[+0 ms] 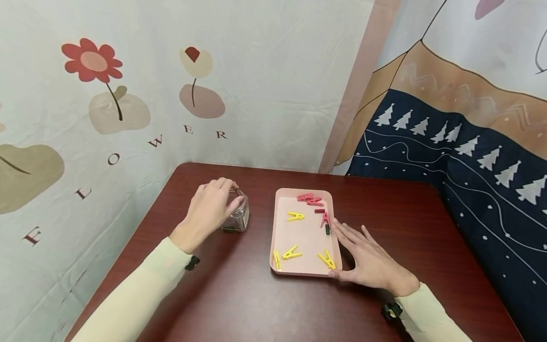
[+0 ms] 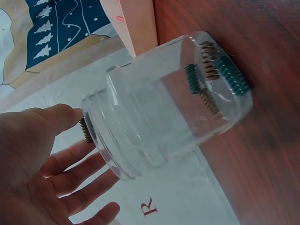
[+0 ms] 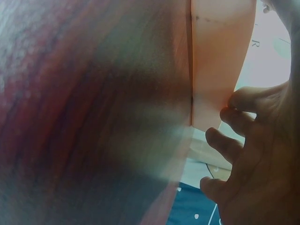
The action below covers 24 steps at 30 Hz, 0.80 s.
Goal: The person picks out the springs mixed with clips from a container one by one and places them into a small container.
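Note:
My left hand is over the mouth of a clear jar, pinching a small brown ribbed piece between thumb and forefinger right at the rim. At the jar's bottom lie several similar pieces, brown and green. My right hand is spread along the right side of a pink tray, fingers and thumb touching its edge. Inside the tray are yellow clothespins, red clothespins, a dark red ribbed piece and a dark green one.
The jar and tray stand apart on a dark red-brown wooden table. Behind it hangs a pale cloth with flowers and letters. A dark blue cloth with white trees hangs at the right.

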Motion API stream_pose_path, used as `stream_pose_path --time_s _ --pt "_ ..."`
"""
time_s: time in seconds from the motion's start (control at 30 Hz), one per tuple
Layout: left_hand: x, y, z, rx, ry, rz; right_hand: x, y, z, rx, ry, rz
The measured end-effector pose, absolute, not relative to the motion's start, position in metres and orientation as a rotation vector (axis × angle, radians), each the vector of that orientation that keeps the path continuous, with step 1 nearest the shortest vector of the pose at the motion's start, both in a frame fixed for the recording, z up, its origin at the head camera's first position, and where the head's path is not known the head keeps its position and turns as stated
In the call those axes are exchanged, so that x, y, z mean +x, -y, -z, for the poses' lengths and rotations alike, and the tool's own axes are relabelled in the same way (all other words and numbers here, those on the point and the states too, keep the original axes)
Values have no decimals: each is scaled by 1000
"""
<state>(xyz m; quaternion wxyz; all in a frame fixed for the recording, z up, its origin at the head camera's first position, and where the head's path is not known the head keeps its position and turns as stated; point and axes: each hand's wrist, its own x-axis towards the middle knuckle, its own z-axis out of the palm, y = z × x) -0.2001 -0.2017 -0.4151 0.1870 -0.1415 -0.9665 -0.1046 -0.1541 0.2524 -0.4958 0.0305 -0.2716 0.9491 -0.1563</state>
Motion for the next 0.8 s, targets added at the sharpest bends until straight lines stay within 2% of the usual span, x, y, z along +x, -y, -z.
stream_pose_path --time_s 0.8 --pt "-194 218 428 -400 2681 320 -154 -253 497 -815 -2920 464"
